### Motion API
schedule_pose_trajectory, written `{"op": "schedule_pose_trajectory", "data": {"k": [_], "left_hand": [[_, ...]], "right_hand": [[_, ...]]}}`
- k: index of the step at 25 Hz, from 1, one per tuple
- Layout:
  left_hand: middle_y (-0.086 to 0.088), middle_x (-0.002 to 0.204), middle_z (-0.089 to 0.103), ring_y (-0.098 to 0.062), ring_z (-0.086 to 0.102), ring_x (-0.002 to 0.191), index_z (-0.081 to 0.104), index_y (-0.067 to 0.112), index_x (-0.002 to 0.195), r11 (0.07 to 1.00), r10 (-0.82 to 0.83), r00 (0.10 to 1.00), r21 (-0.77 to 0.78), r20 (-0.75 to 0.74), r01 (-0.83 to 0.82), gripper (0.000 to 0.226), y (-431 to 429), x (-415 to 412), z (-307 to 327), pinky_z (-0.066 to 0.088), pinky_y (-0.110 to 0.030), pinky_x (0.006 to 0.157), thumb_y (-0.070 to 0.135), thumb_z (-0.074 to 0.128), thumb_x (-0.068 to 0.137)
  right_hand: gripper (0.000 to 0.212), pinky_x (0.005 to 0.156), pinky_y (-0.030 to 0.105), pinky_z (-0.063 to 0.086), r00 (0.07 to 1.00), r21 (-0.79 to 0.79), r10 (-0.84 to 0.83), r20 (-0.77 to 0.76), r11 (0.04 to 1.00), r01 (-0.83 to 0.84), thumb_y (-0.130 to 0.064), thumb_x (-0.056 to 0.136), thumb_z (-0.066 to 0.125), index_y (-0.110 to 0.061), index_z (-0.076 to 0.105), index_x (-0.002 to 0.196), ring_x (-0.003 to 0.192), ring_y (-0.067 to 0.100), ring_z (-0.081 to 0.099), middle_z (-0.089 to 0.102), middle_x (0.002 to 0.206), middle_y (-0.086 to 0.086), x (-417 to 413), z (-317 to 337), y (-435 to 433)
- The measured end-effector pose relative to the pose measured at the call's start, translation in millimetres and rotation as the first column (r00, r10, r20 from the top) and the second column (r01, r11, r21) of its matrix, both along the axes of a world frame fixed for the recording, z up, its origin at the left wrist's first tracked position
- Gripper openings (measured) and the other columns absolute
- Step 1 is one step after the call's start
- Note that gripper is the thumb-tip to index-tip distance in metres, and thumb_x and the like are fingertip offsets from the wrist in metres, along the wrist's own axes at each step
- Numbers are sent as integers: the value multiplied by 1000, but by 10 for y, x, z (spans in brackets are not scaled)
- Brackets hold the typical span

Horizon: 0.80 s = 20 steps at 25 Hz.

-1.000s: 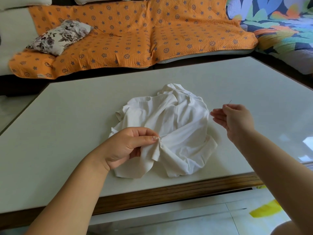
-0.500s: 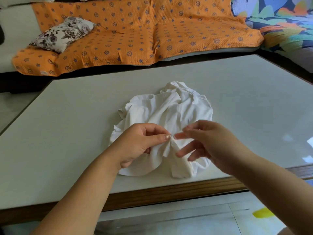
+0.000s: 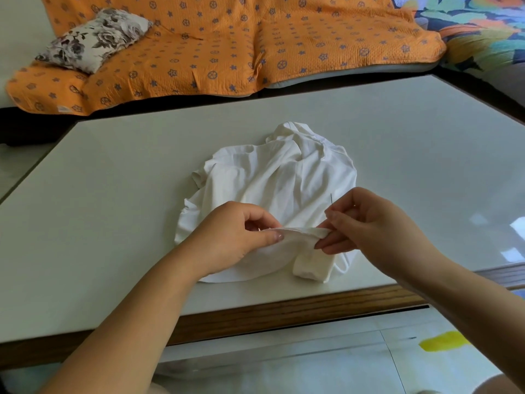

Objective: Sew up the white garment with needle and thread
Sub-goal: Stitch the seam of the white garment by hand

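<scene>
A crumpled white garment (image 3: 281, 177) lies on the pale table (image 3: 113, 180) near its front edge. My left hand (image 3: 233, 237) pinches a folded hem of the garment between thumb and fingers. My right hand (image 3: 366, 223) holds the other end of the same hem, stretching it level between both hands. A thin dark needle (image 3: 331, 199) sticks up from my right hand's fingers. The thread is too fine to make out.
Behind the table stands a sofa under an orange patterned cover (image 3: 227, 46), with a floral cushion (image 3: 96, 38) at its left. A colourful leaf-print cover (image 3: 477, 27) lies at the right. The table has a wooden front edge (image 3: 284, 311); tiled floor below.
My right hand came in from the right with the needle, reached the garment and now holds the hem. Both hands have drawn the hem out straight between them.
</scene>
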<state>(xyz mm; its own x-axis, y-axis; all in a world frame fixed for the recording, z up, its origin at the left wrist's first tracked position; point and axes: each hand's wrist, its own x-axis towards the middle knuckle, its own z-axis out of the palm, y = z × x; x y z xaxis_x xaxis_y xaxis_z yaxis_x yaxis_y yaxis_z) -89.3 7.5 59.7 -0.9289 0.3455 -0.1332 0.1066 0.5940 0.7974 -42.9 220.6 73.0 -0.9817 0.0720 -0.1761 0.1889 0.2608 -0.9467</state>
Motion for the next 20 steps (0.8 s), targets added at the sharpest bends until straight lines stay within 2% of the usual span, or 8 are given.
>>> {"op": "schedule_pose_trajectory", "data": {"k": [3, 5, 8, 11, 13, 17, 18, 20], "left_hand": [[11, 91, 71, -5, 67, 82, 73, 32, 80, 999, -28, 1000, 36, -5, 29, 4, 31, -7, -13, 55, -23, 80, 31, 77, 82], [12, 99, 71, -11, 70, 82, 72, 26, 79, 993, -50, 998, 113, 30, 46, 8, 63, 8, -21, 58, -33, 81, 21, 74, 85], [2, 87, 72, -15, 70, 72, 68, 17, 80, 983, -82, 996, 166, 33, 75, 7, 102, 31, -37, 57, -35, 81, 16, 72, 86], [2, 74, 68, -15, 67, 68, 69, 16, 81, 974, -76, 997, 214, 14, 72, 7, 104, 32, -36, 57, -32, 75, 17, 75, 85], [5, 75, 70, -14, 66, 70, 73, 18, 82, 963, -51, 998, 266, 27, 42, 3, 115, 22, -33, 57, -28, 70, 18, 76, 82], [6, 75, 73, -6, 66, 73, 77, 25, 82, 956, -24, 999, 293, 44, 10, 10, 146, 19, -43, 54, -22, 66, 15, 76, 81], [5, 75, 73, -7, 66, 73, 77, 25, 82, 957, -22, 999, 290, 46, 8, 11, 145, 17, -43, 54, -22, 65, 14, 76, 81], [4, 77, 73, -9, 66, 74, 77, 24, 81, 957, -17, 999, 291, 49, 2, 10, 141, 18, -37, 53, -23, 64, 14, 76, 81]], "right_hand": [[10, 72, 36, 61, 999, 0, 19, 36, 1000, -19, -10, 98, 57, -3, 59, 91, 69, 26, 75, 76, 74, 7, 4, 6, 43], [11, 76, 41, 60, 998, -34, 19, 62, 999, -17, -11, 97, 57, -2, 58, 92, 71, 30, 75, 75, 75, 9, -2, 9, 68], [11, 76, 41, 61, 996, -75, 25, 85, 997, -18, -12, 97, 58, -1, 59, 94, 72, 33, 75, 75, 75, 11, -12, 16, 94], [12, 74, 38, 62, 995, -113, 28, 94, 993, -18, -11, 97, 58, 0, 58, 95, 72, 33, 75, 75, 73, 11, -12, 22, 98], [12, 73, 38, 63, 995, -126, 33, 97, 992, -20, -12, 97, 58, 0, 58, 95, 72, 33, 75, 74, 73, 11, -14, 18, 99], [11, 71, 42, 62, 996, -77, 51, 79, 996, -45, -13, 96, 61, -3, 61, 93, 71, 31, 75, 75, 78, 9, 0, 20, 81], [9, 64, 39, 61, 997, -33, 57, 49, 998, -56, -14, 95, 61, -5, 62, 92, 68, 29, 75, 76, 81, 6, 15, 31, 74], [7, 51, 24, 54, 998, 101, 59, -39, 993, -54, -16, 94, 63, -11, 65, 88, 58, 18, 72, 76, 82, -5, 64, 74, 63]]}}
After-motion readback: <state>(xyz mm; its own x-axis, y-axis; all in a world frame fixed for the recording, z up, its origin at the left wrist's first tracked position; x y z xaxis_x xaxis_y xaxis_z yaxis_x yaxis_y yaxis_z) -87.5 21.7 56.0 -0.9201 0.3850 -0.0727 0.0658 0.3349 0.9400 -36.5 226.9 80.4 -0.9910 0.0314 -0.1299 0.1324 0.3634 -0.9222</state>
